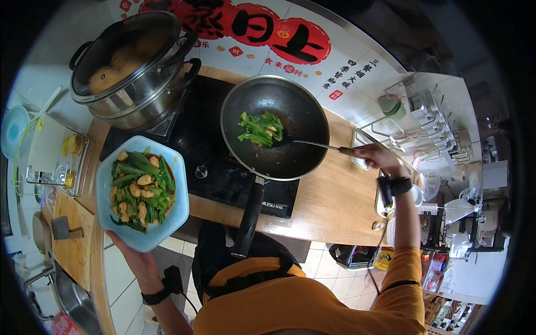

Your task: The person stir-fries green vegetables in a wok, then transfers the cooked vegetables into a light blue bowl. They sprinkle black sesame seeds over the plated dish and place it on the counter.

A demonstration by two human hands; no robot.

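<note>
My left hand (130, 255) holds a light blue hexagonal plate (179, 201) from below at its near edge. On the plate lie cooked green leaves with pieces of pale meat or shrimp (142, 184) in brown sauce. My right hand (379, 158) grips the handle of a spatula (316, 145), whose head is hidden at the greens in a dark wok (289, 96). A smaller heap of greens (261, 129) lies in the wok. The wok sits on a black glass cooktop (217, 188), its long black handle (249, 217) pointing towards me.
A lidded steel steamer (134, 96) with round items inside stands at the back left. A cleaver (67, 229) rests on a wooden cutting board (79, 251) near the sink (77, 301). A rack with yellow-capped jars stands left, utensil hooks (439, 125) right.
</note>
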